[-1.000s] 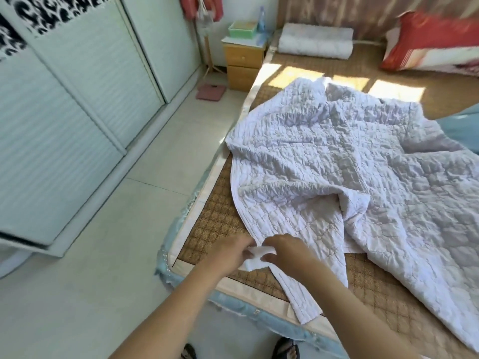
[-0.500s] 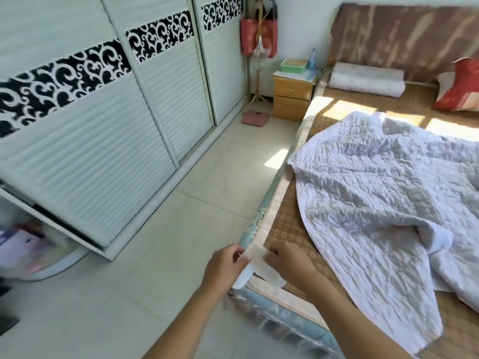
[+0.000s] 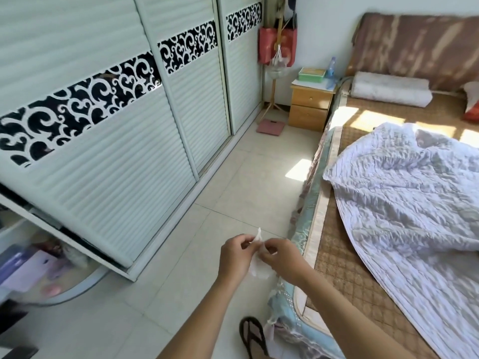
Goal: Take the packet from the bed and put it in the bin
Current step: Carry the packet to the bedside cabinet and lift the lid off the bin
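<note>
A small white packet (image 3: 258, 265) hangs in the air over the tiled floor, just left of the bed's corner. My left hand (image 3: 234, 257) pinches its left side and my right hand (image 3: 281, 260) pinches its right side, fingers closed on it. The bed (image 3: 337, 275) with a brown woven mat lies to the right. No bin can be made out with certainty; a blurred round translucent container (image 3: 54, 283) with coloured things inside sits at the lower left.
A white quilt (image 3: 414, 211) covers the bed. A sliding-door wardrobe (image 3: 116, 141) fills the left wall. A wooden nightstand (image 3: 309, 107), a pink scale (image 3: 270, 126) and a coat stand (image 3: 274, 81) stand at the far end. My sandalled foot (image 3: 252, 338) is by the bed corner.
The view has swung left, away from the bed toward the wardrobe and floor. Both hands lifted the packet off the mat's edge and now hold it over the floor.
</note>
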Demonstrator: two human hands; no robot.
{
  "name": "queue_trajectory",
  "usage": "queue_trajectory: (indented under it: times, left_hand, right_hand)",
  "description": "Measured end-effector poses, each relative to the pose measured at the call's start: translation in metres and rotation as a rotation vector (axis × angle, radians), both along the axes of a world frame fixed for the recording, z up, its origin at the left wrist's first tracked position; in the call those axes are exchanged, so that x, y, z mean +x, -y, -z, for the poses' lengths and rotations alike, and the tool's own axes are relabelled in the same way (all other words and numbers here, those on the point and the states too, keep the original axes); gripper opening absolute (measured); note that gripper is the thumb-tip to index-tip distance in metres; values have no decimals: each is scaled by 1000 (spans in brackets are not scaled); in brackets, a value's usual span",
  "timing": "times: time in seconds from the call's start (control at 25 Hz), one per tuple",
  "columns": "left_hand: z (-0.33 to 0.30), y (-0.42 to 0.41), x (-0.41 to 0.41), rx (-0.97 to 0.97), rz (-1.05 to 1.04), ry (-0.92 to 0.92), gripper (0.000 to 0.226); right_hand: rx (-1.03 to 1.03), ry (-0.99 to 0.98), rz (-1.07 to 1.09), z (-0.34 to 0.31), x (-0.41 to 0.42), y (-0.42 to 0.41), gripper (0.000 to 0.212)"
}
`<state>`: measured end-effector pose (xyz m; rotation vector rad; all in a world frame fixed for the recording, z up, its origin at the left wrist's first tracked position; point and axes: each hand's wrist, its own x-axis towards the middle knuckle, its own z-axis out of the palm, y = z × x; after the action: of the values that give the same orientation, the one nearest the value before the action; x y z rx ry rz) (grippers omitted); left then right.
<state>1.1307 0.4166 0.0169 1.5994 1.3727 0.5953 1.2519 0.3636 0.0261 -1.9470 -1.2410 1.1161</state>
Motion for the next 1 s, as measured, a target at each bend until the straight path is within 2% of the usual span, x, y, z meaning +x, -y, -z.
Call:
queue_trajectory:
  times: [0.16,0.24,0.36,0.6,0.84,0.92,1.0]
  left_hand:
    - [-5,-84,9,-2,21,15,21]
    - [-6,-133,19,-4,42,-12,30]
    - [-6,-199,35,-52,106,8,31]
    - [-1,-321,68,-81,273,82,32]
    - [3,-467,112,15,306,-13,40]
    - [2,-522,133,-36,400,-48,46]
    - [3,-569,158,-119,527,-42,42]
  right_hand:
    - [49,-108,19,5,1,-86,22]
    - [41,-128,49,10,11,-135,24]
    - [31,-138,138,13,30,-201,26]
    - [23,-173,196,11,79,-313,6]
    - [17,-110,205,14,138,-422,18]
    - [35,-128,199,14,161,-464,21]
    - [65,-163,215,13,184,-507,29]
